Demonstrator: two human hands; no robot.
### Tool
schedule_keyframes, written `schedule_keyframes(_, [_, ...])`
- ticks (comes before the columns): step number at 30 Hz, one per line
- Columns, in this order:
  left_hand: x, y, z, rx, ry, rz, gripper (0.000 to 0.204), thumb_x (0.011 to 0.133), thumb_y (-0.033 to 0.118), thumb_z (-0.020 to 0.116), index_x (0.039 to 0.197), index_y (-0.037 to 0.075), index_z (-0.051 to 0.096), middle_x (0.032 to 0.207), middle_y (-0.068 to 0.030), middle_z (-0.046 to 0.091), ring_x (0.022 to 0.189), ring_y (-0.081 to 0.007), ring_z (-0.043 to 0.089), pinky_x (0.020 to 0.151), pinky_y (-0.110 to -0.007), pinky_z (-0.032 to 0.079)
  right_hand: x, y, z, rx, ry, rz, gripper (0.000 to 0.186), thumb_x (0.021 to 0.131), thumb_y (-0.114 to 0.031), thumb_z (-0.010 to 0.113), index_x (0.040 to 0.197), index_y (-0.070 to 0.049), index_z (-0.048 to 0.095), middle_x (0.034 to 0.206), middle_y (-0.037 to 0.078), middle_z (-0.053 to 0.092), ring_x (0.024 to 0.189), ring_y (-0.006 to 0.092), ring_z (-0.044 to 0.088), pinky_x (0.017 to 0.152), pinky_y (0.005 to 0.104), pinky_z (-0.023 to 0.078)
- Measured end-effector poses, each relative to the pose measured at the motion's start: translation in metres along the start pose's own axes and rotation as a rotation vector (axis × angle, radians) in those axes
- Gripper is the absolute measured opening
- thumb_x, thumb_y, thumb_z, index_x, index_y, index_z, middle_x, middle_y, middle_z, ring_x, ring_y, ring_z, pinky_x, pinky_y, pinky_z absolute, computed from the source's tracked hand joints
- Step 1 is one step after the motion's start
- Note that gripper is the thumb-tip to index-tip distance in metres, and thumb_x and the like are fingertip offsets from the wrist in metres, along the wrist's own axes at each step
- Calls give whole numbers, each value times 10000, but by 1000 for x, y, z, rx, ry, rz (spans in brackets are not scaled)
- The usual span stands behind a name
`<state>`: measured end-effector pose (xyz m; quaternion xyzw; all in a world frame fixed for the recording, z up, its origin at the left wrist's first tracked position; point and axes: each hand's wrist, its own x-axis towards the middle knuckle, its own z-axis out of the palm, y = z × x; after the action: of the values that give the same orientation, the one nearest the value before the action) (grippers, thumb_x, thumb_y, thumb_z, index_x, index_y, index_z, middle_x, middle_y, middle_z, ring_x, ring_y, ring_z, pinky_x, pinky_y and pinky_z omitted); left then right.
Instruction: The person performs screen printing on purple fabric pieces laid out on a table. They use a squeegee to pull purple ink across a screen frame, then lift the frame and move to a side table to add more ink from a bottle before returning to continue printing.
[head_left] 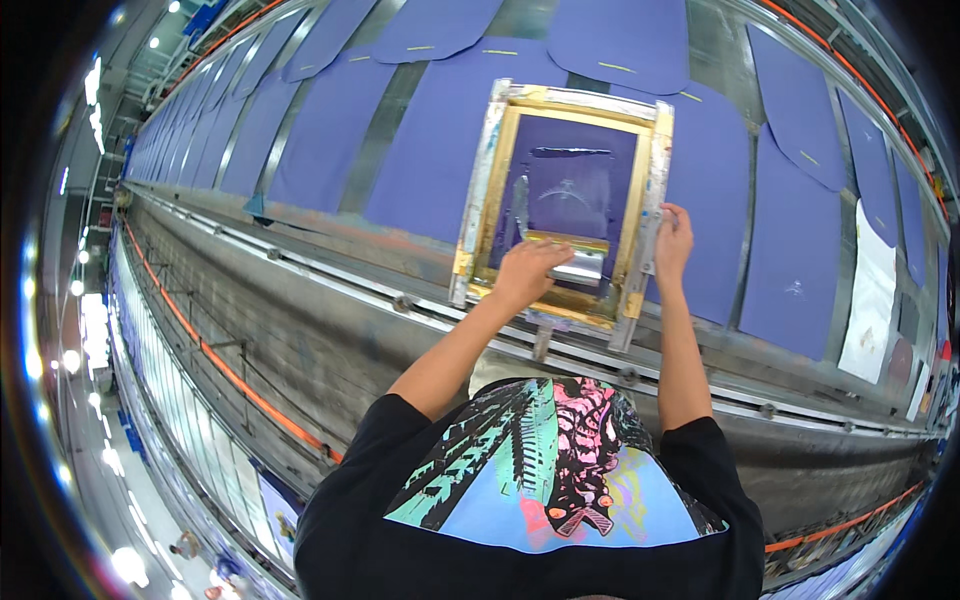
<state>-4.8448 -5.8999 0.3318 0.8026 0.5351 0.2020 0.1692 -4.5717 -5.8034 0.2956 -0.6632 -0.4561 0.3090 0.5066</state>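
Observation:
A screen-printing frame (655,155) with taped, ink-stained edges lies over the purple fabric pieces in front of me. Inside it, dark ink is smeared across the mesh (618,190), and a pale curved design shows in the middle. My left hand (530,272) is closed over the top of a squeegee (580,266) with a shiny metal face, low inside the frame. Along the frame's right side, my right hand (674,245) grips the outer edge, its fingers curled at the rail.
Cut purple fabric pieces (430,150) lie in rows along the long table. A purple piece (790,260) at the right bears a small pale print, beside a white sheet (868,295). A metal rail (400,303) with knobs runs along the near edge. Orange piping (235,375) lies beyond, lower left.

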Motion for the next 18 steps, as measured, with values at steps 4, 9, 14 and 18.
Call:
schedule_keyframes(4, [-34,-110,-67,38,16,-21,590,708,-48,698,1240,199,758,1308,2,728,1237,-263,664,1012,-421,537,-49,-20,126,27,-24,53,186,1065,-211,571,1111,-77,691,656,14,473,604,107,412,571,342,361])
schedule_keyframes(9, [-60,-187,-115,59,47,-57,581,694,-61,684,1216,181,770,1276,-3,744,1191,-282,684,961,-427,548,-85,-45,214,5,-21,85,192,1068,-214,561,1114,-79,689,635,42,459,598,140,431,585,366,375])
schedule_keyframes(14, [-93,-215,-130,-16,44,-109,599,706,-42,695,1259,182,749,1343,-3,713,1251,-283,655,1031,-434,509,-97,-56,239,-58,1,75,194,1067,-213,558,1116,-78,689,633,68,473,594,170,449,600,392,392])
schedule_keyframes(18, [-123,-220,-133,31,-79,-42,594,743,-9,713,1297,204,723,1382,8,693,1290,-277,632,1088,-461,471,-95,-53,245,-109,34,73,197,1064,-209,559,1114,-74,692,649,76,510,607,171,467,620,385,411])
